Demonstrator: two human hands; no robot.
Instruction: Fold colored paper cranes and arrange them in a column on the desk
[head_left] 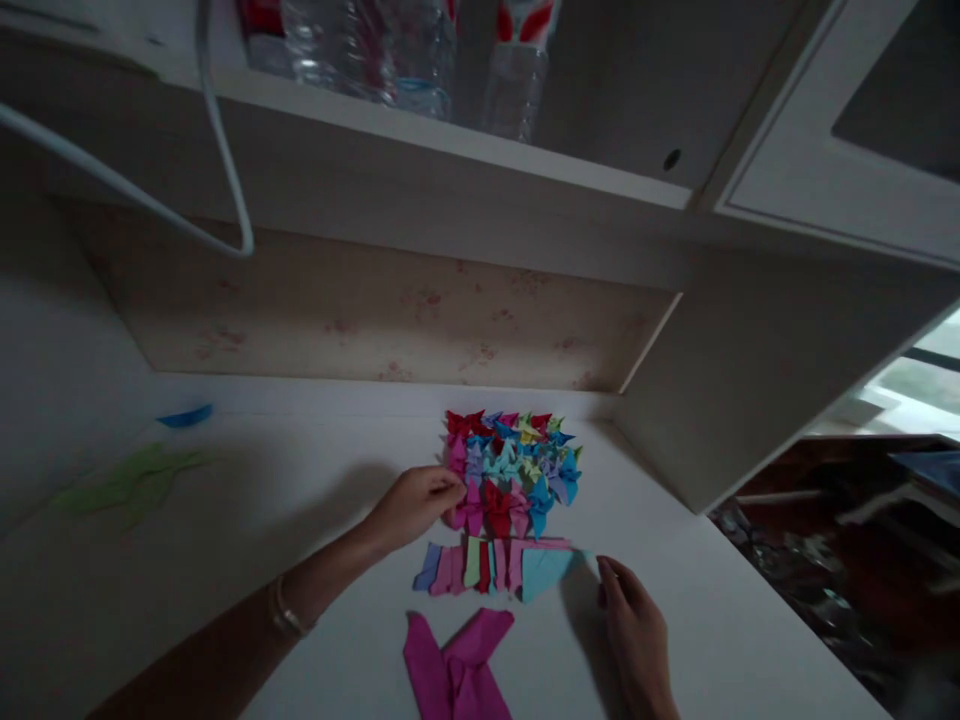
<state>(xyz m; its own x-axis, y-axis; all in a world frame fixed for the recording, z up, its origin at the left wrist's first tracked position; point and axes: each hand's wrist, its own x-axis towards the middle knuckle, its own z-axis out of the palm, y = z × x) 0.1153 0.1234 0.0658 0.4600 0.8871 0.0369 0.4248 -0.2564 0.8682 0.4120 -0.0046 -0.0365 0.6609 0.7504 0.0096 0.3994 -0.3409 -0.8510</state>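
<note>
My left hand (426,497) is pinched at the left edge of the flower group, with its fingertips at a magenta folded paper flower (472,508). Rows of small folded paper flowers (517,460) in red, blue, pink, purple and green stand packed together against the back. In front of them lies a row of folded paper strips (452,570). A light-blue folded paper piece (546,572) is at that row's right end. Beside its right corner is my right hand (634,630), fingers curled together; what they hold, if anything, is hidden. Nearest me lies a larger magenta folded paper piece (459,665).
A blue paper scrap (184,416) and a green paper shape (131,482) are on the left. Overhead, a shelf (450,140) bears clear plastic bottles (517,80). A white cable (232,190) hangs at upper left. A cabinet side panel (720,400) bounds the right.
</note>
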